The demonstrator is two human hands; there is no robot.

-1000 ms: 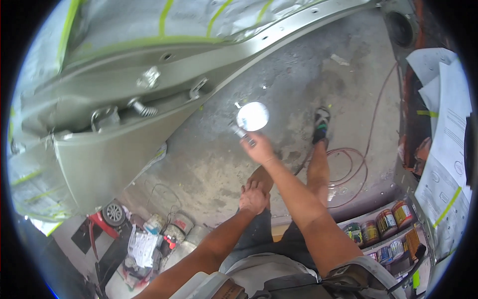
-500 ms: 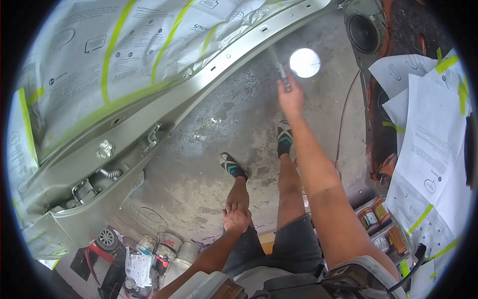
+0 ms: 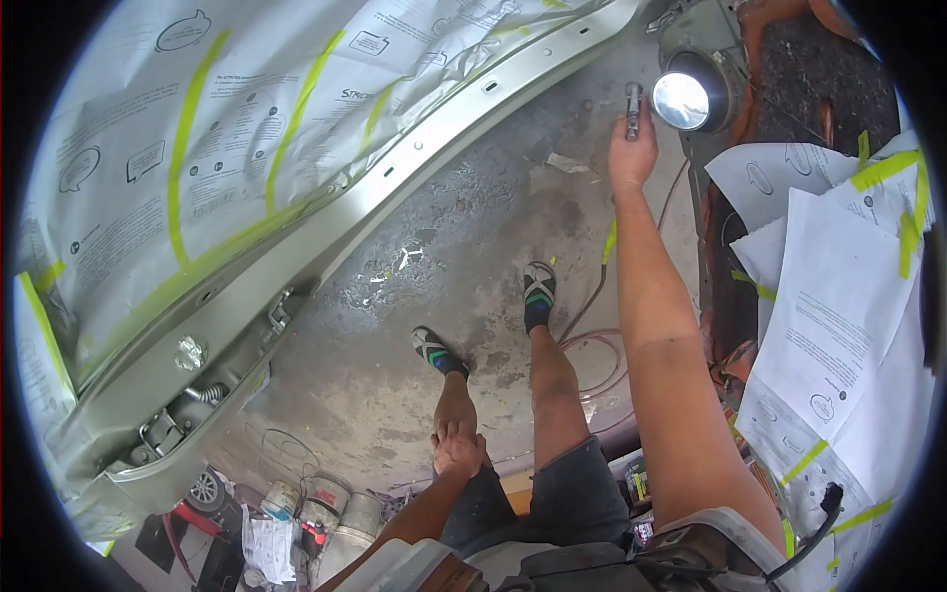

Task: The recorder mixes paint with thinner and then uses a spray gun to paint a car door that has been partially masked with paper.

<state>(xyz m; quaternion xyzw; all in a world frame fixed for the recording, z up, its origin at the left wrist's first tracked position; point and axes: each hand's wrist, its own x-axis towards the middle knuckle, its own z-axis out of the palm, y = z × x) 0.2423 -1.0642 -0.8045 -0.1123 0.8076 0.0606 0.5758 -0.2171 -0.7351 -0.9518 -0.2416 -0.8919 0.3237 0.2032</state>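
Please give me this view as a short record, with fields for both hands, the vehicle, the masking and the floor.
Right hand: grips a metal spray gun; bright round disc beside it
Left hand: rests on the left leg
Vehicle: bare-edged body panel, left
Masking: printed paper, yellow-green tape
Floor: stained concrete

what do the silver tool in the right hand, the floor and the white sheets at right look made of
Silver tool: probably metal, shiny, given its highlights. Floor: likely concrete, grey and worn, blotchy with glossy patches. White sheets: seemingly paper, mostly matte, with print and crisp edges.
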